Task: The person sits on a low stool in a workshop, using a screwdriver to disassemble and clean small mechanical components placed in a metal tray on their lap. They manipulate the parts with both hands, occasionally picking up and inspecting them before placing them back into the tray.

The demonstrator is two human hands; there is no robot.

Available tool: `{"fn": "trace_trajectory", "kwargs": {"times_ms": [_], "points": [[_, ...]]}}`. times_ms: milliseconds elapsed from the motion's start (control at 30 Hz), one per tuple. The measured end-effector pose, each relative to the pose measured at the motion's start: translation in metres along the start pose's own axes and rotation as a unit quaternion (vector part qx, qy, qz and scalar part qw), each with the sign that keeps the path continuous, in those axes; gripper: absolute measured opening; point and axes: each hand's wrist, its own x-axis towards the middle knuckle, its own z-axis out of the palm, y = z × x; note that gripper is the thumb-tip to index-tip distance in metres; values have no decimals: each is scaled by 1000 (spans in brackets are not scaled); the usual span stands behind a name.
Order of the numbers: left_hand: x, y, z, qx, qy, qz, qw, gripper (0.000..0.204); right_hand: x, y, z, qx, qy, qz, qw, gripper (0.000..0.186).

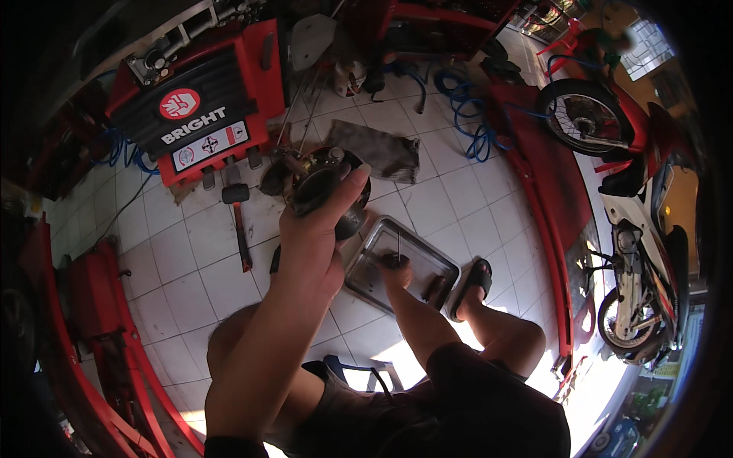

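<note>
My left hand (324,225) is raised and wrapped round a dark, greasy metal part (321,187), rounded with a bolt-like knob on top; it looks like an engine part, but its exact kind is not clear. The palm and fingers hide much of it. Lower and to the right, my right hand (397,275) is closed over a shallow metal tray (365,238) on the floor. A small dark piece (394,261) with a thin, light rod pointing away from me shows at its fingers. A brownish cylindrical piece (435,288) lies in the tray's right corner.
A black-headed mallet (236,195) lies on the white tiles, left of my left hand. Beyond is a dark cloth (374,149). A red machine (263,76) stands at upper left, blue hoses (473,122) at upper right. A red lift ramp (546,175) and motorcycles (634,244) line the right.
</note>
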Motion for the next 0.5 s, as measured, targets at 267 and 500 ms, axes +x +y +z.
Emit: {"fn": "trace_trajectory", "kwargs": {"times_ms": [267,500], "points": [[11,-2,1,42,-22,-5,999,45,3,-4,16,3,-88,100,991,61],[10,-15,10,43,-10,-45,998,38,19,-40,-29,244,-46,99,964,42]]}}
